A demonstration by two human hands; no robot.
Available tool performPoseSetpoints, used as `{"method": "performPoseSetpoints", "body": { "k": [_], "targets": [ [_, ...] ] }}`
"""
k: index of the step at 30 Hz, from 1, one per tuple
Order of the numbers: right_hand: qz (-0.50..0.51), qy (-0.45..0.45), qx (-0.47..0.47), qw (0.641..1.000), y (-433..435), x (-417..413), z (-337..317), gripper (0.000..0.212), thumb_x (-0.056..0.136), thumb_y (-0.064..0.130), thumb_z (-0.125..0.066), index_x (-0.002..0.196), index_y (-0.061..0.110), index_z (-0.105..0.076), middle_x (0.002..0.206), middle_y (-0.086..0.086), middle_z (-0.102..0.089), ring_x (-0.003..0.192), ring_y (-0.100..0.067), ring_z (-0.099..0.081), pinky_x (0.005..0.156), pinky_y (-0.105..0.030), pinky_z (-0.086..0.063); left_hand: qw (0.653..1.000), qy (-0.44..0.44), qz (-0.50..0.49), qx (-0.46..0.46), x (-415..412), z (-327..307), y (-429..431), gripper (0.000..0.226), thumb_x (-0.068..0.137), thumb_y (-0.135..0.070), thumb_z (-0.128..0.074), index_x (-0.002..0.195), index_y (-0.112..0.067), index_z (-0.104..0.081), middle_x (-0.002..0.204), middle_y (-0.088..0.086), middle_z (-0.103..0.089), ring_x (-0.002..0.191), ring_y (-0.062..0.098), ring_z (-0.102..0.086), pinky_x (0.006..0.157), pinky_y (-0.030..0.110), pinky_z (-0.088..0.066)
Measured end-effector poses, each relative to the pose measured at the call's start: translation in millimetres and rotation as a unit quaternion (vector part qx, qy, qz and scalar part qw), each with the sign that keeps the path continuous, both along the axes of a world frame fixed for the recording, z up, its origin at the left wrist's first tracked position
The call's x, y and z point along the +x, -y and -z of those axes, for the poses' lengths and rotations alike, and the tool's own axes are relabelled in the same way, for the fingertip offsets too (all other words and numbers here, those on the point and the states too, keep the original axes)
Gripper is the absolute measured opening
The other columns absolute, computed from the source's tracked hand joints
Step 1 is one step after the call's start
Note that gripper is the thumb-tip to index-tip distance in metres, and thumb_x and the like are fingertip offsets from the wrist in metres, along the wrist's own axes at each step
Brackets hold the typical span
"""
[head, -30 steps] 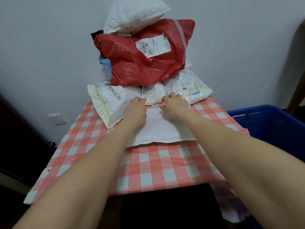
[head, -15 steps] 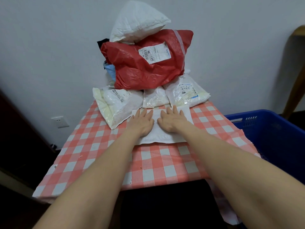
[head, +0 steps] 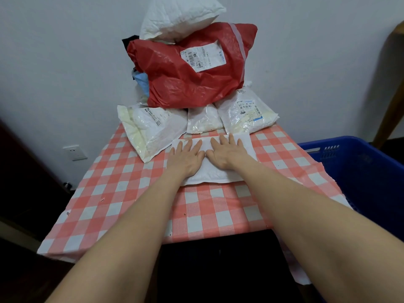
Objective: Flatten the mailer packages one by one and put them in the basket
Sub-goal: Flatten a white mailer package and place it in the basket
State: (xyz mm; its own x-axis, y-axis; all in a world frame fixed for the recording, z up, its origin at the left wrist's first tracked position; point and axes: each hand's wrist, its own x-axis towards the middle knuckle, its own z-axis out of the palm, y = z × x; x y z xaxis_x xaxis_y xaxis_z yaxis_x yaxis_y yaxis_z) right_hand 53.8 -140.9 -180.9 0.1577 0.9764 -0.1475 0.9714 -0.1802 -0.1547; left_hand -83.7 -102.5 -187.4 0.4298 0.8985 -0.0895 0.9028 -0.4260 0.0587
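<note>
A flat white mailer (head: pixel 215 176) lies on the red-and-white checked table (head: pixel 131 193). My left hand (head: pixel 185 159) and my right hand (head: pixel 225 155) lie side by side on it, palms down, fingers straight and spread, pressing it. Behind them is a pile of mailers: a cream one (head: pixel 150 127) at the left, a small white one (head: pixel 204 121), a labelled white one (head: pixel 247 112) at the right, a big red one (head: pixel 190 68) above, and a puffy white one (head: pixel 181 16) on top. The blue basket (head: pixel 358 171) stands to the table's right.
The table stands against a white wall with a socket (head: pixel 74 152) low on the left. A wooden leg (head: pixel 391 88) leans at the far right behind the basket. Dark floor lies left of and in front of the table.
A second ago my fingers were curled at the mailer's far edge. Both hands have since flattened out on top of it, and the view has tilted down a little.
</note>
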Motion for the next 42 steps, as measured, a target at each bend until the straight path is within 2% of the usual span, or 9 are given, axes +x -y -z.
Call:
{"method": "performPoseSetpoints", "body": {
  "k": [12, 35, 38, 40, 42],
  "targets": [
    [0.002, 0.017, 0.013, 1.0, 2.1, -1.9, 4.5, 0.063, 0.099, 0.051, -0.012, 0.155, 0.022, -0.007, 0.162, -0.008, -0.001, 0.148, -0.032, 0.005, 0.118, -0.051, 0.002, 1.0, -0.005, -0.003, 0.003, -0.1, 5.2, -0.4, 0.053, 0.101, -0.047, -0.008, 0.152, -0.034, -0.002, 0.161, 0.0, 0.002, 0.148, 0.026, 0.004, 0.119, 0.045, 0.002],
    [0.008, 0.002, 0.001, 1.0, -0.8, 0.6, 5.3, 0.062, 0.099, 0.049, -0.014, 0.155, 0.024, -0.009, 0.162, -0.006, 0.002, 0.148, -0.031, 0.007, 0.119, -0.051, 0.003, 1.0, 0.011, -0.009, 0.022, 1.7, 9.3, -1.6, 0.052, 0.102, -0.043, -0.011, 0.152, -0.033, -0.008, 0.161, 0.0, -0.003, 0.148, 0.025, 0.001, 0.119, 0.045, 0.001],
    [-0.007, -0.018, 0.012, 1.0, 1.5, 0.7, 0.8, 0.057, 0.1, 0.045, -0.02, 0.152, 0.022, -0.021, 0.161, -0.007, -0.007, 0.148, -0.031, -0.001, 0.118, -0.051, -0.003, 1.0, 0.018, -0.009, 0.015, 1.7, 7.5, -0.4, 0.052, 0.102, -0.042, -0.013, 0.152, -0.031, -0.012, 0.161, 0.001, -0.006, 0.147, 0.024, -0.002, 0.119, 0.047, -0.001],
    [0.015, -0.06, 0.074, 0.995, 5.7, 3.1, -6.8, 0.052, 0.1, 0.038, -0.027, 0.148, 0.019, -0.031, 0.157, -0.009, -0.02, 0.145, -0.03, -0.016, 0.116, -0.048, -0.016, 0.999, 0.032, -0.013, 0.038, 0.6, 2.3, 0.5, 0.051, 0.101, -0.04, -0.017, 0.151, -0.029, -0.019, 0.159, 0.003, -0.013, 0.146, 0.023, -0.008, 0.117, 0.05, -0.007],
    [0.081, -0.072, 0.151, 0.983, 11.8, 9.9, -16.2, 0.046, 0.099, 0.033, -0.034, 0.142, 0.017, -0.04, 0.146, -0.01, -0.033, 0.134, -0.03, -0.032, 0.106, -0.044, -0.031, 0.995, 0.061, -0.043, 0.07, -3.5, -4.5, 0.3, 0.05, 0.099, -0.037, -0.023, 0.148, -0.026, -0.025, 0.156, 0.005, -0.02, 0.144, 0.024, -0.015, 0.114, 0.053, -0.014]
  ]
}}
